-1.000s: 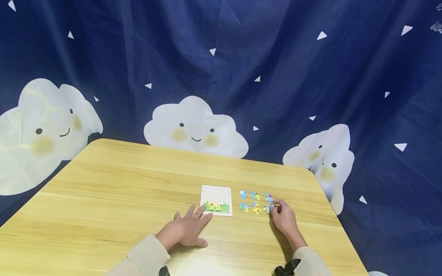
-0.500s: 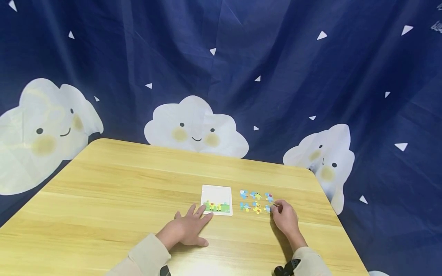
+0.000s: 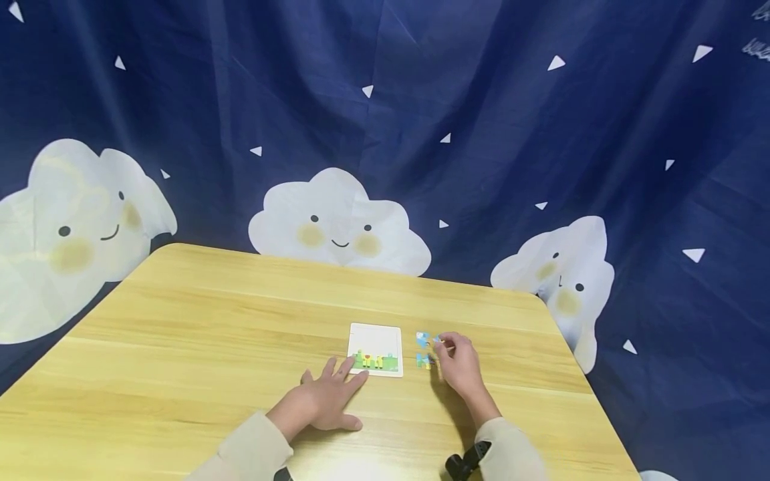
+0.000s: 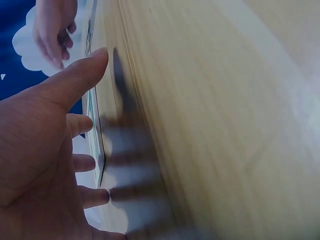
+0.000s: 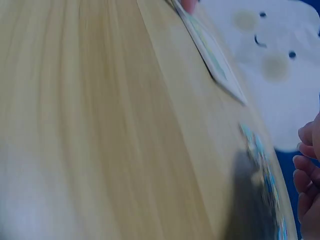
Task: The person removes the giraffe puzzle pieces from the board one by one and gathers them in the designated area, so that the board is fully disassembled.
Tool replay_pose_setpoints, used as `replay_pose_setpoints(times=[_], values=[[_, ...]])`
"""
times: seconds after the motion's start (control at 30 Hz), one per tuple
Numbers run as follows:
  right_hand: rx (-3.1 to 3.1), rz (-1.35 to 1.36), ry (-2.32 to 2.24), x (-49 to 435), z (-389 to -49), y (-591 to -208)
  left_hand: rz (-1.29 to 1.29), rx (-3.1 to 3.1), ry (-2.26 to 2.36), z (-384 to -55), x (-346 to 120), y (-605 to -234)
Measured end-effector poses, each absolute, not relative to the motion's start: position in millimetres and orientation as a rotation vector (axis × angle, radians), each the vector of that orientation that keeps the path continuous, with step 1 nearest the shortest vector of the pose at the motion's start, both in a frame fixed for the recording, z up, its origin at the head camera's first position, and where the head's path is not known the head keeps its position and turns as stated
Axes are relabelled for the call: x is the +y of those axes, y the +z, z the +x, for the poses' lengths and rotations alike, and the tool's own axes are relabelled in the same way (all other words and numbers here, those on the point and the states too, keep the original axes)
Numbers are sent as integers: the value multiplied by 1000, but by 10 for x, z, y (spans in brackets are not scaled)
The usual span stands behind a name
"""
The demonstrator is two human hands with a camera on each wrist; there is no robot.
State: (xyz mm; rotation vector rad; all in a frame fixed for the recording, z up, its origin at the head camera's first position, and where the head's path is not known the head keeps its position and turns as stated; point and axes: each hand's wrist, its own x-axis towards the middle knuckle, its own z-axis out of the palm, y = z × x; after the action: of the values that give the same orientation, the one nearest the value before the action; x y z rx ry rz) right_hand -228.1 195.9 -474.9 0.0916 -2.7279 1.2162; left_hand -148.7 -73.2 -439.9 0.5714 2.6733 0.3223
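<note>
My left hand (image 3: 327, 401) lies spread and flat, its fingertips touching the lower left corner of a white puzzle tray (image 3: 379, 337). Along the tray's bottom runs a green and yellow strip of picture (image 3: 390, 364). My right hand (image 3: 460, 367) is over the loose puzzle pieces, its thumb and fingers brought together, pinching what seems to be one puzzle piece, mostly hidden. To its left a blue and white piece (image 3: 422, 339) and a blue, green and yellow piece (image 3: 423, 361) lie on the table. The hand covers the other pieces. In the right wrist view its curled fingers (image 5: 307, 175) show at the edge.
The wooden table (image 3: 228, 321) has its far edge behind the tray. A dark blue curtain (image 3: 481, 167) with smiling white clouds and small triangles hangs beyond it. A black device (image 3: 466, 461) is on the right wrist.
From the rightmost puzzle pieces my right hand has shifted left, over the middle ones and nearer the tray. The left hand stays in place. The head view has swung slightly.
</note>
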Motion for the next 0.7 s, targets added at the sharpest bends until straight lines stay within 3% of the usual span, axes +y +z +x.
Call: replay_pose_setpoints(times=[0.7], values=[[-2834,553,1155,1002,-2319,-4775,537,2699,270,-1474,-781,-4400]])
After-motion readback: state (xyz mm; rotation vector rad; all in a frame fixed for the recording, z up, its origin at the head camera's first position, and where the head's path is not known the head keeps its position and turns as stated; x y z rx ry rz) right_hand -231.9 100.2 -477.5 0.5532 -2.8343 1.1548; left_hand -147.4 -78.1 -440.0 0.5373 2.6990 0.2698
